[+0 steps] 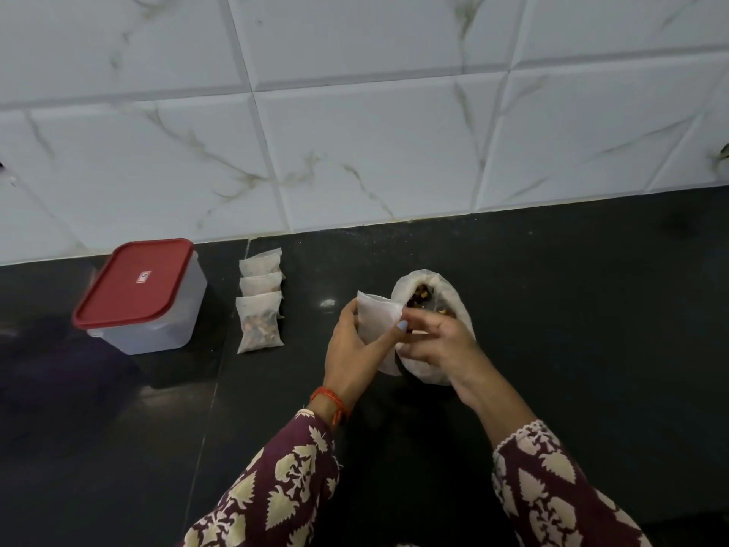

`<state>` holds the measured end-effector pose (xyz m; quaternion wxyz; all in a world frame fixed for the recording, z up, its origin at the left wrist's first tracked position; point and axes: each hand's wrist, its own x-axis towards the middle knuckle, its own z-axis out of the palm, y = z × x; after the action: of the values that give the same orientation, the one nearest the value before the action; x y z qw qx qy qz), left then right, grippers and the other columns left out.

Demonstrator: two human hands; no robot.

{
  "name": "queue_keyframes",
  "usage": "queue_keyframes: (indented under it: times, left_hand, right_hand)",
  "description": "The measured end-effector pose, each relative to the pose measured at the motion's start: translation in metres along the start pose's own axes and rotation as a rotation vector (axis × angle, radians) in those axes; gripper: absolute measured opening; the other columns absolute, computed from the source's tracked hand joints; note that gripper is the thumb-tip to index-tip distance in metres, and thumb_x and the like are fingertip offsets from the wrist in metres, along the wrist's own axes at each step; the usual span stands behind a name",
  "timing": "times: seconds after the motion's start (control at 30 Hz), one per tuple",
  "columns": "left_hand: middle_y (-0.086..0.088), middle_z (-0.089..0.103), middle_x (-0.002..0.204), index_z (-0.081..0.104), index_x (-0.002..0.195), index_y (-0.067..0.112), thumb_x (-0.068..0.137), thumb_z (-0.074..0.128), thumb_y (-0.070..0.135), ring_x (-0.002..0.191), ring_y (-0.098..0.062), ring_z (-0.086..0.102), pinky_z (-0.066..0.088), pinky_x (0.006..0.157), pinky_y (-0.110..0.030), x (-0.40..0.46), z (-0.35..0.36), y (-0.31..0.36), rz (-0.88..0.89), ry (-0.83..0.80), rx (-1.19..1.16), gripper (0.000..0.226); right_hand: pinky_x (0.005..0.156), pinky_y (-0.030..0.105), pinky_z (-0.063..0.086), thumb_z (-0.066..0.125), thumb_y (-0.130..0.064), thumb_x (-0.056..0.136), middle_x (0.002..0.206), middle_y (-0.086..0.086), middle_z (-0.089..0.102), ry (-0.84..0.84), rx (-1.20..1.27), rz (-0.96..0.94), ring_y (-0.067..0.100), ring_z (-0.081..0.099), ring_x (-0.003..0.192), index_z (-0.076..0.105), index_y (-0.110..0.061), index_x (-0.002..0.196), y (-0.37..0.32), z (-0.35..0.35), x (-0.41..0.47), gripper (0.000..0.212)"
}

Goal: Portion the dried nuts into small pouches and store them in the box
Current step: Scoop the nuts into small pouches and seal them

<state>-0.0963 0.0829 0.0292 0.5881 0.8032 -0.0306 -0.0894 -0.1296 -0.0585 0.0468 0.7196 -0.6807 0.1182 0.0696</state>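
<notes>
My left hand [353, 349] grips a small white pouch [376, 325], fingers and thumb curled round it, right next to the big open bag [449, 298] of dried nuts [420, 296] on the dark counter [572, 309]. My right hand [438, 343] has its fingers bent at the pouch's top, but I can't tell if they pinch anything. Three filled pouches [260, 302] lie in a row beside the box [157, 309], whose red lid [134, 280] is on.

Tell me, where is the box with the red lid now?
In the head view the box stands far left on the dark counter, close to the tiled wall, lid on, just left of the row of filled pouches.
</notes>
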Motion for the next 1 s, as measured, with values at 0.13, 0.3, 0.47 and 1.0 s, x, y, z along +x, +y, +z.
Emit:
queue_keyframes:
  times: [0.13,0.3,0.47,1.0]
  left_hand:
    - [0.001,0.043,0.143,0.032,0.145,0.026,0.070,0.078,0.044,0.128,-0.015,0.045,0.042,0.106,-0.041,-0.002,-0.007,-0.004,0.037,-0.040,0.009,0.090]
    - [0.003,0.041,0.144,0.029,0.145,0.029,0.071,0.080,0.039,0.129,-0.012,0.041,0.039,0.107,-0.038,-0.004,-0.009,-0.005,0.121,-0.122,0.068,0.090]
    - [0.010,0.035,0.143,0.027,0.145,0.029,0.073,0.080,0.027,0.122,0.000,0.032,0.031,0.099,-0.020,-0.003,-0.011,-0.005,0.202,-0.135,0.177,0.089]
    - [0.008,0.049,0.133,0.046,0.136,0.023,0.070,0.079,0.041,0.117,-0.002,0.045,0.036,0.095,-0.010,0.015,-0.009,-0.001,0.426,-0.141,0.369,0.076]
  right_hand:
    - [0.089,0.037,0.054,0.057,0.005,0.085,0.109,0.007,0.070,0.097,0.253,-0.087,0.022,0.066,0.105,0.067,-0.013,0.111,-0.010,-0.010,0.006,0.033]
    - [0.064,0.017,0.054,0.064,-0.008,0.087,0.092,-0.002,0.071,0.151,-0.205,-0.169,0.009,0.067,0.088,0.072,-0.017,0.097,-0.019,0.005,0.012,0.016]
    - [0.063,0.010,0.052,0.063,-0.005,0.085,0.084,-0.007,0.069,0.153,-0.497,-0.225,0.003,0.064,0.080,0.073,-0.014,0.091,-0.020,0.004,0.015,0.016]
    - [0.061,0.031,0.060,0.070,-0.018,0.084,0.098,0.002,0.067,0.075,-0.484,-0.180,0.016,0.069,0.071,0.069,-0.015,0.110,-0.030,-0.004,0.011,0.026]
